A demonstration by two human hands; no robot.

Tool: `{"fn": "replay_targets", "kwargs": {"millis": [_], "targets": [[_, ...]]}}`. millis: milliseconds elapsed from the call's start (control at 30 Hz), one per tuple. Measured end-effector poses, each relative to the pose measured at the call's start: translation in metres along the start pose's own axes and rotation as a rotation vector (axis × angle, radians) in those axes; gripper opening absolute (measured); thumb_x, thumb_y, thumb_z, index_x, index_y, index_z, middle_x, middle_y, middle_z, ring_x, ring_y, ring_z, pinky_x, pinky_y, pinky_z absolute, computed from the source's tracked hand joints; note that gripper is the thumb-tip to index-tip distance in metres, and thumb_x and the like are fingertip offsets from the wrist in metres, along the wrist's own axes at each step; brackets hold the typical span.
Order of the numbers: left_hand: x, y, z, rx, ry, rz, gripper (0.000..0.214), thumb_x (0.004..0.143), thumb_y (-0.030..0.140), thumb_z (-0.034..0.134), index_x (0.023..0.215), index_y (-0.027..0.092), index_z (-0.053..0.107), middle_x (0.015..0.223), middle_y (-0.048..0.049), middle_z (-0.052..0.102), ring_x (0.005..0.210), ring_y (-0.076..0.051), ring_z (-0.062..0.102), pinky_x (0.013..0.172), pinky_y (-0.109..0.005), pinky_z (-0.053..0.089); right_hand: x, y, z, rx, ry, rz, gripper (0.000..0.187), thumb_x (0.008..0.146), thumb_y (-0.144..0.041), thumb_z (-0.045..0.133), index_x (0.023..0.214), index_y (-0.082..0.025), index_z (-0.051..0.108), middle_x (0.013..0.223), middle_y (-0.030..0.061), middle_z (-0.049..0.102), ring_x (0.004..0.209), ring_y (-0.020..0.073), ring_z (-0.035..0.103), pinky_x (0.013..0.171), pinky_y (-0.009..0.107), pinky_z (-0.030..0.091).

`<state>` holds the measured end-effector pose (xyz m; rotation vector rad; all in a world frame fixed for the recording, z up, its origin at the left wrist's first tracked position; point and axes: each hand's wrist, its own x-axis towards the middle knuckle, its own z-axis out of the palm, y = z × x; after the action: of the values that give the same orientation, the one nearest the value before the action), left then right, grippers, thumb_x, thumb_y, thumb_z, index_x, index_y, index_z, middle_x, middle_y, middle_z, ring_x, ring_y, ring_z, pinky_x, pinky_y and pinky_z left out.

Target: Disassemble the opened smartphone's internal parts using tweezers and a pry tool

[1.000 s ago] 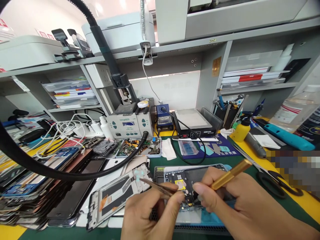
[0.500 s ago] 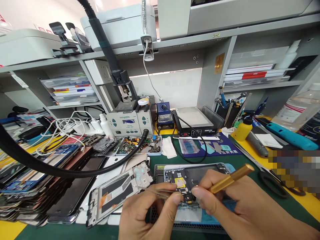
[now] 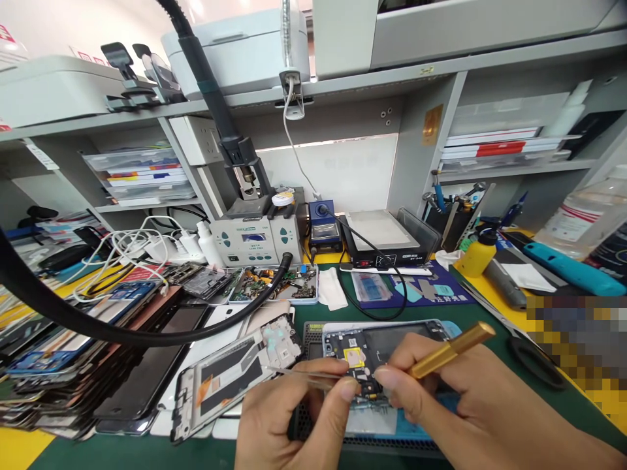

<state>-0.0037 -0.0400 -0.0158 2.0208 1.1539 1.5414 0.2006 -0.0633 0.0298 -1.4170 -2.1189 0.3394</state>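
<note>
My left hand [image 3: 294, 418] is closed with thumb and forefinger pinched on slim metal tweezers [image 3: 304, 372]. They lie nearly level across the left edge of an opened phone [image 3: 381, 336]. The phone's dark inside shows, with a yellow-framed square [image 3: 363, 358] near its left end. From the right, my right hand [image 3: 455, 391] grips a gold-handled, pen-like tool [image 3: 453, 349]. Its handle slants up to the right, and its working end is hidden by my fingers. Both hands' fingertips are close together over the phone's lower part. Blue-and-clear film [image 3: 372, 421] shows beneath the phone.
A detached phone frame [image 3: 230, 378] lies left of my hands, beside stacked phones [image 3: 132, 372]. A thick black hose [image 3: 161, 338] arches across from the rework station [image 3: 255, 238]. Behind are a tray of circuit boards [image 3: 298, 287] and a heating plate [image 3: 382, 235]. Scissors [image 3: 533, 362] lie right.
The view has shifted very slightly. Both hands keep nearly the same pose and hold the same tools over the phone.
</note>
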Motion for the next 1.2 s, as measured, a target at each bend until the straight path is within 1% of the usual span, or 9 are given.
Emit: {"fn": "replay_targets", "kwargs": {"millis": [67,200,367,533,667,767,867,1067,1200], "targets": [[0.002,0.001,0.000,0.020,0.010,0.012,0.014,0.091,0.027,0.077,0.077,0.025,0.081,0.083,-0.0015,0.085,0.061,-0.020,0.080,0.056,-0.024,0.066,-0.001,0.001,0.000,-0.003,0.000,-0.006,0.035,0.105,-0.026,0.050,0.070,-0.024,0.058,0.061,-0.0062,0.062,0.053,0.0114,0.060,0.053,0.024,0.046],[0.003,0.003,0.001,0.027,0.024,0.031,0.020,0.092,0.030,0.077,0.073,0.025,0.079,0.081,-0.0021,0.084,0.062,-0.022,0.081,0.057,-0.025,0.067,-0.002,0.003,0.003,-0.007,0.042,-0.025,0.035,0.103,-0.024,0.053,0.069,-0.024,0.059,0.062,-0.0068,0.063,0.052,0.0109,0.060,0.054,0.024,0.047],[-0.001,0.003,0.002,0.031,0.049,0.036,0.023,0.090,0.030,0.078,0.068,0.025,0.077,0.081,-0.0029,0.084,0.064,-0.023,0.081,0.058,-0.026,0.068,-0.002,0.002,0.005,0.001,0.045,-0.034,0.033,0.104,-0.024,0.051,0.074,-0.025,0.064,0.068,-0.0049,0.071,0.058,0.0148,0.069,0.060,0.029,0.051],[-0.003,0.000,-0.003,-0.017,0.079,-0.061,0.028,0.092,0.028,0.074,0.064,0.025,0.071,0.076,-0.0017,0.083,0.071,-0.024,0.082,0.063,-0.028,0.069,-0.002,-0.002,0.004,-0.049,0.052,-0.079,0.032,0.102,-0.025,0.049,0.079,-0.023,0.071,0.075,-0.0011,0.076,0.065,0.0194,0.075,0.064,0.034,0.055],[0.000,0.000,-0.004,-0.019,0.075,-0.022,0.018,0.089,0.023,0.075,0.071,0.025,0.077,0.083,0.0009,0.084,0.068,-0.021,0.081,0.061,-0.025,0.066,-0.001,-0.004,0.005,-0.130,0.022,-0.079,0.030,0.102,-0.022,0.052,0.077,-0.024,0.069,0.073,-0.0002,0.076,0.061,0.0201,0.073,0.063,0.034,0.055],[0.000,0.001,-0.002,0.003,0.065,0.015,0.012,0.087,0.019,0.076,0.080,0.027,0.082,0.086,0.0026,0.085,0.067,-0.018,0.080,0.065,-0.022,0.066,0.001,-0.007,0.005,-0.170,-0.008,-0.139,0.029,0.102,-0.020,0.051,0.080,-0.023,0.069,0.074,0.0007,0.076,0.062,0.0207,0.074,0.060,0.035,0.053],[-0.001,0.000,-0.001,0.014,0.050,0.008,0.012,0.086,0.018,0.076,0.079,0.026,0.081,0.085,0.0016,0.085,0.067,-0.018,0.080,0.068,-0.023,0.066,0.004,-0.009,0.004,-0.192,-0.038,-0.188,0.029,0.104,-0.021,0.049,0.082,-0.023,0.069,0.070,0.0011,0.073,0.060,0.0215,0.072,0.055,0.036,0.050],[-0.001,-0.005,-0.001,0.017,0.006,0.093,0.015,0.085,0.014,0.077,0.091,0.027,0.082,0.089,0.0043,0.085,0.065,-0.014,0.080,0.064,-0.016,0.064,0.004,-0.003,0.008,-0.078,-0.003,-0.063,0.036,0.108,-0.023,0.046,0.074,-0.023,0.059,0.070,-0.0029,0.066,0.063,0.0153,0.067,0.063,0.028,0.052],[-0.001,-0.008,-0.002,-0.004,-0.013,0.080,0.012,0.088,0.014,0.076,0.090,0.024,0.082,0.091,0.0016,0.085,0.069,-0.017,0.082,0.057,-0.015,0.063,0.002,0.001,0.012,-0.051,0.020,-0.001,0.038,0.111,-0.028,0.041,0.078,-0.023,0.058,0.066,-0.0041,0.060,0.056,0.0144,0.059,0.055,0.027,0.049]]}}
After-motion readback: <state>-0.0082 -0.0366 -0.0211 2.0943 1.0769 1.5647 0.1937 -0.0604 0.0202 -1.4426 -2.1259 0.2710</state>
